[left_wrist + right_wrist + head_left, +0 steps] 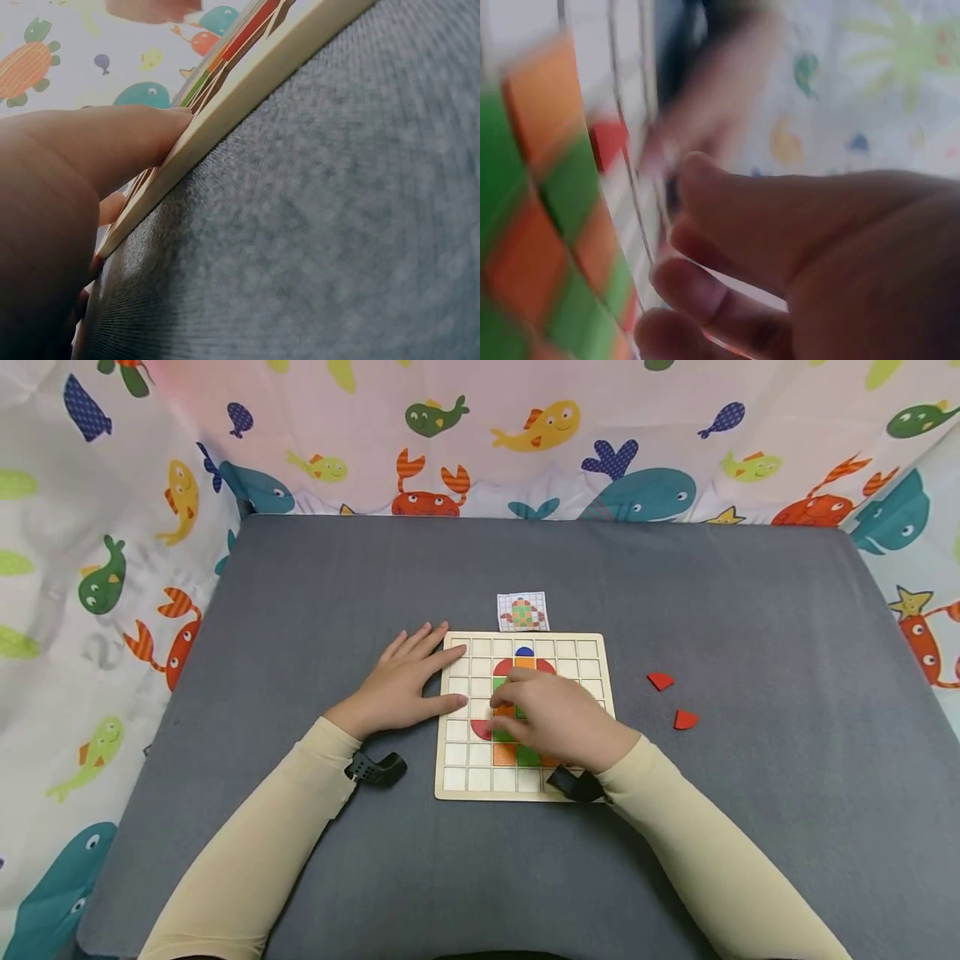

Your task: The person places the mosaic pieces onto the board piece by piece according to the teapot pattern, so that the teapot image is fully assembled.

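A pale wooden grid board point(459, 781) lies on the table with orange, green, red and blue pieces set in its squares. My left hand point(401, 685) rests at the board's left edge, fingers spread, thumb and index tip on the rim. In the left wrist view, the thumb point(142, 139) lies against the board's side point(225, 127). Over the middle of the board hovers my right hand point(558, 714), fingers loosely bent and thumb apart, with nothing seen between them. A red piece point(480, 729) sits left of the green and orange squares, and a blue piece point(525, 652) tops them.
A small printed pattern card point(522, 612) lies just beyond the board's far edge. Two loose red pieces point(661, 681) lie on the grey table point(750, 827) to the right. A cloth with sea animals point(330, 410) hangs behind and at the sides.
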The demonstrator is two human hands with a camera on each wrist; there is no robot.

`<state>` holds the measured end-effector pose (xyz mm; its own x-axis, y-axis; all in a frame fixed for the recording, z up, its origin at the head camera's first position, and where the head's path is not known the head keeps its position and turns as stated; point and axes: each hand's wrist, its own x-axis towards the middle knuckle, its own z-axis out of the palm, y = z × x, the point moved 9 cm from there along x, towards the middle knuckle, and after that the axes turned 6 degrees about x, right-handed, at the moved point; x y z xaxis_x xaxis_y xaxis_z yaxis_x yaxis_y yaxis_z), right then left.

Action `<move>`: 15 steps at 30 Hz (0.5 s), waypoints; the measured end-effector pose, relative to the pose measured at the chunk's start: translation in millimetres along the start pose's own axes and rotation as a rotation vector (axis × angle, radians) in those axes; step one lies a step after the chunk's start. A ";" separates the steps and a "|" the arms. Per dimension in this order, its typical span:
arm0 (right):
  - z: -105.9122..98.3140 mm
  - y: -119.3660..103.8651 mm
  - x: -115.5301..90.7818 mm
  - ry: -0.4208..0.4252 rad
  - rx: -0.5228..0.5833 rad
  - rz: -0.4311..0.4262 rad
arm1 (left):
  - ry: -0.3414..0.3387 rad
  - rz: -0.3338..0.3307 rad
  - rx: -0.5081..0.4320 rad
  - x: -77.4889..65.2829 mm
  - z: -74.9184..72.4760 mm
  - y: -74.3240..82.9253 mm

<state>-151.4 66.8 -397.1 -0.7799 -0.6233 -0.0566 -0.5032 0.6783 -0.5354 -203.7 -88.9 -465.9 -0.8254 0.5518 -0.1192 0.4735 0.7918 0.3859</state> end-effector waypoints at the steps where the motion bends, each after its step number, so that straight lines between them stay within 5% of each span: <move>1: -6.3 5.3 -1.7 0.003 0.012 0.008 | -0.003 -0.001 -0.002 0.2 0.2 0.3; 15: -72.9 126.9 -45.5 -0.060 0.159 0.344 | 0.007 -0.008 0.002 -0.2 -0.3 -0.6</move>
<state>-206.9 209.7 -401.0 -0.8677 -0.3944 -0.3026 -0.1481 0.7861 -0.6001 -204.0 -89.6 -465.8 -0.8314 0.5436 -0.1155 0.4676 0.7965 0.3833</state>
